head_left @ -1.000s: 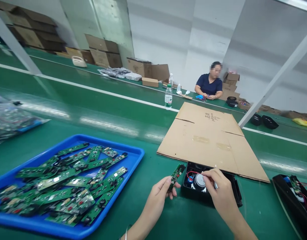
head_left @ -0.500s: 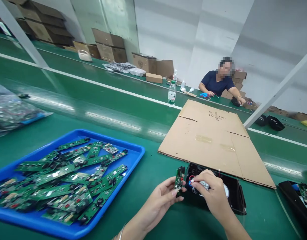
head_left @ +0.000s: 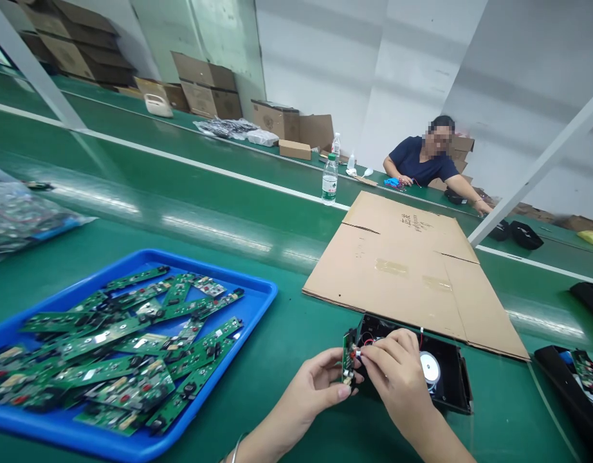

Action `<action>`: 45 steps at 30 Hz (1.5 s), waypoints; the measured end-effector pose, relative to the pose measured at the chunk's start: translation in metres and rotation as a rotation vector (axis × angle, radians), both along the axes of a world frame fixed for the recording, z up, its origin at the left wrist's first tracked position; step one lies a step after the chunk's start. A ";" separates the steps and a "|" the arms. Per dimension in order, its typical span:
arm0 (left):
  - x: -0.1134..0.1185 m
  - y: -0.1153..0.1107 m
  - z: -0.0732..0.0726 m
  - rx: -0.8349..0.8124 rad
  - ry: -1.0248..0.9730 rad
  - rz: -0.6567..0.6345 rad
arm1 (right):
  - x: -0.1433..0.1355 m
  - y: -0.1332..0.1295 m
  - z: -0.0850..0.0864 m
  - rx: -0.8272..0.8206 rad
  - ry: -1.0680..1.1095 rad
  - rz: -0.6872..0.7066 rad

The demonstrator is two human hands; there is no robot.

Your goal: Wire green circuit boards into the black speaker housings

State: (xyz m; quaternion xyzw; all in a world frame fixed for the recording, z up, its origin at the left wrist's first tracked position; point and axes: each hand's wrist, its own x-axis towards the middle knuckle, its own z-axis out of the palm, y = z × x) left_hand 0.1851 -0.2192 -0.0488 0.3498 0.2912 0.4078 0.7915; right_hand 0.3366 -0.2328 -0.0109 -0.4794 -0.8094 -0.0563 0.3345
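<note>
Between the fingers and thumb of my left hand (head_left: 318,386), a green circuit board (head_left: 347,357) stands on edge. My right hand (head_left: 397,366) pinches a small white plug (head_left: 358,353) against the board's component side; whether it is seated cannot be made out. Just behind and under my right hand lies an open black housing (head_left: 455,386) with a round white-and-silver speaker (head_left: 429,370) inside. Part of the housing and its wires are hidden by my fingers. To the left, a blue tray (head_left: 272,296) holds several loose green boards (head_left: 146,347).
A flattened cardboard sheet (head_left: 407,276) lies beyond the housing. A water bottle (head_left: 329,183) stands behind it. Another black housing with a board (head_left: 586,379) sits at the right edge. A bag of boards (head_left: 26,212) is far left. Across the line, a co-worker (head_left: 419,157) reaches sideways.
My right hand has moved left from the housing to the board, bringing the white plug against it. The speaker shows more fully. The co-worker's arm extends farther to the right.
</note>
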 end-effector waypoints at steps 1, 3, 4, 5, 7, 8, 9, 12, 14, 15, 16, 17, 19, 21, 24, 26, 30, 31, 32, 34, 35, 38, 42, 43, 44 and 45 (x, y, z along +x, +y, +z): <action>0.001 0.000 -0.002 0.013 0.002 0.019 | 0.000 0.000 0.000 0.026 -0.030 0.007; 0.002 0.000 -0.006 0.045 0.016 0.068 | -0.002 0.001 0.000 0.086 -0.056 0.010; 0.002 0.001 -0.008 0.060 0.030 0.085 | -0.003 0.001 -0.001 0.106 -0.048 0.010; 0.002 0.002 -0.009 0.074 0.044 0.093 | -0.004 0.002 -0.002 0.112 -0.029 0.013; 0.002 0.003 -0.011 0.103 0.064 0.091 | -0.006 0.001 -0.002 0.071 0.017 0.031; 0.002 0.004 -0.011 0.116 0.073 0.085 | -0.006 0.001 -0.003 0.030 0.036 0.044; 0.002 0.004 -0.010 0.130 0.081 0.082 | -0.006 0.001 -0.003 -0.015 0.056 0.055; 0.001 0.003 -0.006 0.192 0.117 0.103 | -0.004 -0.002 -0.001 -0.182 0.111 0.065; 0.001 0.001 -0.005 0.269 0.163 0.134 | -0.003 -0.004 0.002 -0.314 0.147 0.046; 0.001 0.000 -0.005 0.317 0.192 0.149 | -0.003 -0.005 0.003 -0.386 0.165 0.032; 0.001 -0.001 -0.005 0.363 0.224 0.162 | -0.003 -0.005 0.004 -0.458 0.188 0.020; 0.000 -0.002 -0.006 0.409 0.254 0.172 | -0.003 -0.006 0.006 -0.522 0.214 0.011; 0.000 -0.004 -0.009 0.490 0.308 0.180 | -0.004 -0.006 0.008 -0.612 0.264 -0.001; -0.001 -0.004 -0.012 0.550 0.344 0.179 | -0.005 -0.006 0.010 -0.643 0.297 -0.010; -0.003 -0.003 -0.014 0.594 0.372 0.164 | -0.005 -0.007 0.010 -0.646 0.309 -0.034; -0.004 -0.002 -0.015 0.611 0.382 0.137 | -0.005 -0.007 0.009 -0.649 0.312 -0.042; -0.003 -0.002 -0.015 0.565 0.409 0.082 | -0.008 -0.009 0.005 -0.601 0.282 -0.076; -0.001 -0.003 -0.015 0.519 0.408 0.076 | -0.010 -0.009 0.005 -0.572 0.257 -0.085; 0.000 -0.004 -0.016 0.462 0.397 0.071 | -0.011 -0.009 0.006 -0.541 0.221 -0.087; 0.004 -0.006 -0.016 0.349 0.345 0.064 | -0.010 -0.009 0.010 -0.483 0.137 -0.066; 0.005 -0.006 -0.016 0.304 0.316 0.057 | -0.007 -0.010 0.014 -0.451 0.109 -0.053; 0.003 -0.006 -0.010 0.241 0.305 0.028 | 0.013 -0.011 0.022 -0.338 0.144 -0.080; -0.004 -0.005 0.007 0.280 0.476 -0.016 | 0.053 -0.015 0.016 -0.326 0.242 -0.186; -0.005 -0.006 0.010 0.289 0.516 -0.044 | 0.060 -0.015 0.012 -0.359 0.249 -0.195; -0.004 -0.006 0.013 0.287 0.544 -0.084 | 0.066 -0.016 0.008 -0.398 0.251 -0.200; -0.002 -0.007 0.015 0.273 0.556 -0.137 | 0.070 -0.015 0.003 -0.439 0.252 -0.204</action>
